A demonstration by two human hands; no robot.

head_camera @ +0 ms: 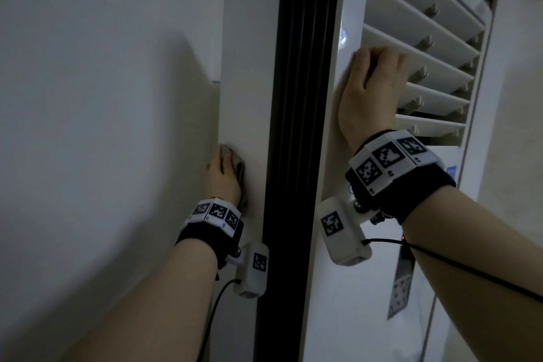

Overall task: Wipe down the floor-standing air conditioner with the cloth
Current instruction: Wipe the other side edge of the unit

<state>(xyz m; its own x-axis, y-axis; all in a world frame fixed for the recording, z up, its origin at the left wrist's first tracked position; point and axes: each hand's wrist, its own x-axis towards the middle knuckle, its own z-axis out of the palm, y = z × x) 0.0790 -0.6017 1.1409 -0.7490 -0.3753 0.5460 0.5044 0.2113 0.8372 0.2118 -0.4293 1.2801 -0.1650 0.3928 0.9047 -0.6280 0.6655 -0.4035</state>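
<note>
Fingers (221,159) of the left hand (222,179) clutch the cloth (240,174) against the side of the air conditioner (249,82) to wipe it. The right hand (370,91) curls onto the edge of the louvres (426,48), likely steadying the unit.

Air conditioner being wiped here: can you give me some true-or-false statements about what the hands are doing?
The left hand holds a grey cloth against the air conditioner's side. True.
The right hand holds a second cloth. False: it holds none; its fingers curl at the louvres' edge.
The louvres are shut flat. False: they stand tilted open.
Both wrists wear patterned bands. True.
</note>
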